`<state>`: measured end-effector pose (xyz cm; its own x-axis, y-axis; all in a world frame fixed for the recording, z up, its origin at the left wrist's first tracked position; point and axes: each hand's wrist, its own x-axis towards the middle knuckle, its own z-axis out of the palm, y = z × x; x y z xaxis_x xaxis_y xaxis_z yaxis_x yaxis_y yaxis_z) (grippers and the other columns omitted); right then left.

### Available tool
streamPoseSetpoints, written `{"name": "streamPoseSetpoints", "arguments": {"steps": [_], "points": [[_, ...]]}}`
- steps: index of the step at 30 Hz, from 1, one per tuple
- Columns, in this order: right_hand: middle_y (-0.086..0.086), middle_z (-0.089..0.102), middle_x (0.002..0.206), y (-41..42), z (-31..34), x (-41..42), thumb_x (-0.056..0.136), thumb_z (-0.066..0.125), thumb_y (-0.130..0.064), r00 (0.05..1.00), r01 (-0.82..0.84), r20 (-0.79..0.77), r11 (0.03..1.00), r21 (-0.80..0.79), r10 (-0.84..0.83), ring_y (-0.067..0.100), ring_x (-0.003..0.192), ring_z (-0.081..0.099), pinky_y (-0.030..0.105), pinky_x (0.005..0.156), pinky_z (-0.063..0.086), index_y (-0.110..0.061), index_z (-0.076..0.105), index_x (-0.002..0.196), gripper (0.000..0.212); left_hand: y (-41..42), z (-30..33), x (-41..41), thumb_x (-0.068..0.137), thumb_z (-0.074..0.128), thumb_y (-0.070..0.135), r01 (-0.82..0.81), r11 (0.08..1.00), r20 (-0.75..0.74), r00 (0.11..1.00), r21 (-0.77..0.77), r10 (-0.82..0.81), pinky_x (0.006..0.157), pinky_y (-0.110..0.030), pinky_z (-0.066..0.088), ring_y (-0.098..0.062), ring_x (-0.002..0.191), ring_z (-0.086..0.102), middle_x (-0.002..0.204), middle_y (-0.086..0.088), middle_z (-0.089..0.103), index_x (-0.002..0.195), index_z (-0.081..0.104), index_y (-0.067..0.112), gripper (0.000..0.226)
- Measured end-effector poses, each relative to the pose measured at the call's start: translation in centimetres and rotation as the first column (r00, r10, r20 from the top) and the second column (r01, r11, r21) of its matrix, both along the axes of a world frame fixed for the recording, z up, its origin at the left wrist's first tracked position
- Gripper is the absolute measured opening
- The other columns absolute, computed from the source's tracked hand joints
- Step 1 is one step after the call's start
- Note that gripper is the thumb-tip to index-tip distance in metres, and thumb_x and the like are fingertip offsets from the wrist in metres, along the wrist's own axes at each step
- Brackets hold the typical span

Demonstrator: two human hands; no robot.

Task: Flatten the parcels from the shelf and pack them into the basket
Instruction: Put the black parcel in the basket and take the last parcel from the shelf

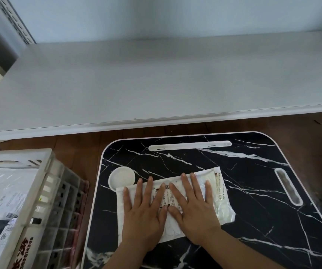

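The parcel (175, 200) is laid on the black marbled table (253, 191), and is pressed flat by the left hand (142, 216) and right hand (193, 210), fingers spread side by side, so air is squeezed out; the basket (40, 191) waits at nine o'clock

Black marble-patterned table (253, 191) — round white dish (121, 178) on it.
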<state>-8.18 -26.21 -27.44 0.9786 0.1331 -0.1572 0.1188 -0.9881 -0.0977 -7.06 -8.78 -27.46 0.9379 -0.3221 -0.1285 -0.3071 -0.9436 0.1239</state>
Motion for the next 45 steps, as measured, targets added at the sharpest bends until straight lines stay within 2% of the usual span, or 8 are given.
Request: {"name": "streamPoseSetpoints", "arguments": {"steps": [6,12,16,25,27,31,34,45], "points": [[0.011,0.042,0.150,-0.5,1.4,0.7,0.097,0.018,-0.065,0.998,-0.064,0.000,0.997,-0.032,0.064,0.033,0.143,0.025,0.060,0.107,0.019,-0.032,0.044,0.140,0.061,0.0,0.4,0.2,0.098,0.021,0.054,-0.034,0.998,-0.082,0.996,0.047,0.037,0.104,-0.062,0.020,-0.030,0.141,0.027,0.153,-0.006,0.037,0.145,0.037,0.032,0.055],[0.024,0.009,0.158,-5.9,2.2,1.9,0.092,0.016,-0.075,0.998,0.034,0.064,0.995,-0.093,-0.028,0.040,0.148,0.002,0.056,0.113,0.007,-0.031,0.024,0.150,0.073,-0.2,0.3,0.5,0.090,0.020,0.074,-0.024,0.995,-0.149,0.988,0.095,0.038,0.102,-0.070,0.013,-0.032,0.140,0.034,0.153,-0.005,0.037,0.146,0.032,0.035,0.069],[0.017,-0.036,0.151,-6.3,1.2,2.0,0.069,-0.027,-0.082,0.997,-0.014,-0.070,1.000,-0.017,0.013,0.028,0.137,-0.040,0.046,0.115,-0.013,-0.043,-0.022,0.145,0.085,-0.5,0.8,0.8,0.077,-0.004,0.085,-0.012,0.996,-0.107,0.994,0.086,0.021,0.105,-0.071,-0.012,-0.027,0.147,-0.012,0.159,0.003,-0.015,0.144,-0.013,0.046,0.079],[0.012,-0.043,0.148,-6.5,1.4,2.4,0.066,-0.031,-0.082,0.988,-0.008,-0.153,1.000,0.000,0.008,0.023,0.136,-0.043,0.044,0.116,-0.015,-0.046,-0.032,0.139,0.081,-0.9,2.3,1.1,0.063,-0.010,0.087,-0.001,0.989,-0.261,0.964,0.146,0.040,0.099,-0.073,-0.021,-0.023,0.139,-0.036,0.143,0.008,-0.045,0.131,-0.039,0.044,0.086],[0.016,-0.034,0.153,-6.4,1.3,2.4,0.075,-0.023,-0.080,0.991,0.004,-0.137,0.999,-0.052,-0.011,0.029,0.140,-0.036,0.050,0.116,-0.012,-0.045,-0.024,0.144,0.077,-0.8,2.5,1.1,0.060,-0.010,0.088,-0.004,0.990,-0.280,0.959,0.139,0.043,0.098,-0.074,-0.020,-0.023,0.139,-0.037,0.143,0.007,-0.045,0.130,-0.039,0.045,0.087],[0.017,0.021,0.158,-5.3,1.6,1.7,0.099,0.019,-0.059,0.996,-0.092,-0.016,0.992,-0.084,0.091,0.039,0.146,0.013,0.064,0.108,0.013,-0.032,0.025,0.151,0.059,-0.8,2.6,1.0,0.052,-0.015,0.090,0.004,0.988,-0.298,0.954,0.152,0.042,0.097,-0.075,-0.020,-0.023,0.139,-0.037,0.143,0.007,-0.047,0.129,-0.041,0.044,0.094],[0.013,0.027,0.157,-4.7,1.0,1.0,0.099,0.020,-0.062,0.974,-0.221,0.023,0.966,-0.131,0.226,0.036,0.144,0.018,0.062,0.103,0.017,-0.032,0.026,0.152,0.060,-0.7,2.7,1.1,0.048,-0.005,0.095,0.024,0.987,-0.334,0.942,0.162,0.032,0.095,-0.075,-0.022,-0.024,0.138,-0.039,0.139,0.006,-0.051,0.123,-0.047,0.043,0.101],[0.013,0.030,0.156,-4.8,0.2,1.4,0.092,0.025,-0.074,0.976,-0.206,-0.090,0.973,-0.103,0.197,0.033,0.143,0.023,0.060,0.101,0.018,-0.036,0.021,0.152,0.071,-0.6,2.6,1.3,0.041,0.008,0.099,0.051,0.983,-0.361,0.932,0.175,0.016,0.094,-0.076,-0.022,-0.026,0.135,-0.042,0.144,0.003,-0.050,0.127,-0.045,0.041,0.117]]}}
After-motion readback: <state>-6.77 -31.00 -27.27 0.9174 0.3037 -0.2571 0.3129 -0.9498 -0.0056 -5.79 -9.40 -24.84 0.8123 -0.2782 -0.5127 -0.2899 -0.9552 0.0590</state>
